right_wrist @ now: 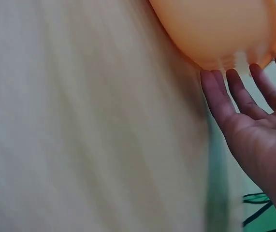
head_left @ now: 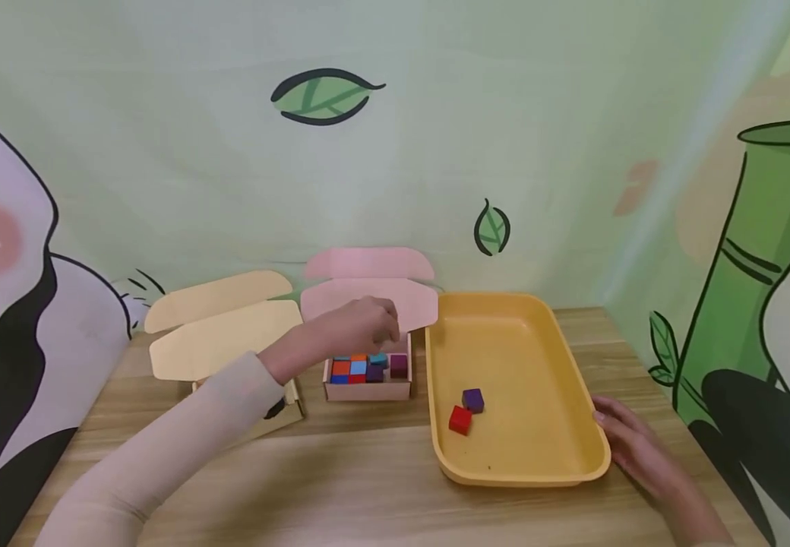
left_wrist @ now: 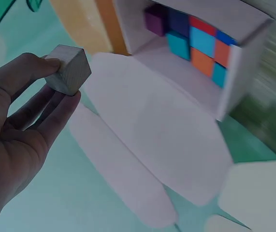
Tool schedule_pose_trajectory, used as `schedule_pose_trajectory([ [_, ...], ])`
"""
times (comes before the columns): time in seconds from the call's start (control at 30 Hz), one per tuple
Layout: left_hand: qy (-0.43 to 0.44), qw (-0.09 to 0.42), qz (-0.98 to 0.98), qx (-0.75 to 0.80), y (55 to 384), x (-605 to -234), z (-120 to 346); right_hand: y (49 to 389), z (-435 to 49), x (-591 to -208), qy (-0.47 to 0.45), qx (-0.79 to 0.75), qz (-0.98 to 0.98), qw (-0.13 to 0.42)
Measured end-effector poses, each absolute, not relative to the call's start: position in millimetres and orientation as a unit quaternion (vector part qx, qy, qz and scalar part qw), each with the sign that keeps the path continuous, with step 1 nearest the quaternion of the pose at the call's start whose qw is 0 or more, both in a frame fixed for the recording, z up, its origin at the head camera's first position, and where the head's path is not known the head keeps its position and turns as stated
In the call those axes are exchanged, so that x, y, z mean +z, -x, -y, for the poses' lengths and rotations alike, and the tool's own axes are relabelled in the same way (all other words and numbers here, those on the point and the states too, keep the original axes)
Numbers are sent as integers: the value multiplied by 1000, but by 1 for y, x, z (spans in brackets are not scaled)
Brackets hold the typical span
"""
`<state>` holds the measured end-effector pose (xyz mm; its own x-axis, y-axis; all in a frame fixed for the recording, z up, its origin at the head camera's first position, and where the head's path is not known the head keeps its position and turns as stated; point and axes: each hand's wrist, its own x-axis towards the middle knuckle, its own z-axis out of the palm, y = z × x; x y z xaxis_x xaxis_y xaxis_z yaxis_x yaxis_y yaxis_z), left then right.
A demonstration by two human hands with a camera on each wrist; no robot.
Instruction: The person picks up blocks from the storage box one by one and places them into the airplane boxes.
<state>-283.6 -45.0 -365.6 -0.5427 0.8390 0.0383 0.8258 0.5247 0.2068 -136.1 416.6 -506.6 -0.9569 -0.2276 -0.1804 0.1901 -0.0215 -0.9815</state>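
My left hand point(head_left: 357, 325) is over the back of a small pink box point(head_left: 368, 391) with its lid folded back. Between thumb and fingertips it pinches a plain wooden cube point(left_wrist: 70, 72), which the hand hides in the head view. Colored cubes fill much of the box: orange, blue, red, teal and purple, with one purple cube point(head_left: 399, 366) at the right end. My right hand point(head_left: 630, 448) rests its extended fingertips against the right outer side of a yellow tray point(head_left: 552, 482). A red cube point(head_left: 460, 420) and a purple cube point(head_left: 473, 400) lie inside the tray, side by side.
Left of the pink box stands a cream box point(head_left: 292, 410) with its lid point(head_left: 224, 342) laid back, partly hidden by my left sleeve point(head_left: 183, 441). A printed cloth backdrop point(head_left: 395, 152) hangs behind the wooden table point(head_left: 340, 471).
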Motion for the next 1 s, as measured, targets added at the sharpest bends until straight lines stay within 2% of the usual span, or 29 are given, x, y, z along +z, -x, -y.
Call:
schedule_pose_trajectory([
  [0.17,-474,36,-875,88,288,-372,66,148,-424,-490,43,-648,-739,180],
  [0.4,-465,48,-881,75,292,-373,75,159,-430,-481,74,-647,-723,231],
  [0.67,-474,61,-876,68,305,-382,72,158,-427,-483,60,-670,-697,247],
  [0.87,-470,71,-877,68,323,-395,63,158,-427,-481,50,-663,-709,235],
  [1.0,-473,57,-877,61,332,-409,56,158,-425,-482,46,-662,-711,232],
])
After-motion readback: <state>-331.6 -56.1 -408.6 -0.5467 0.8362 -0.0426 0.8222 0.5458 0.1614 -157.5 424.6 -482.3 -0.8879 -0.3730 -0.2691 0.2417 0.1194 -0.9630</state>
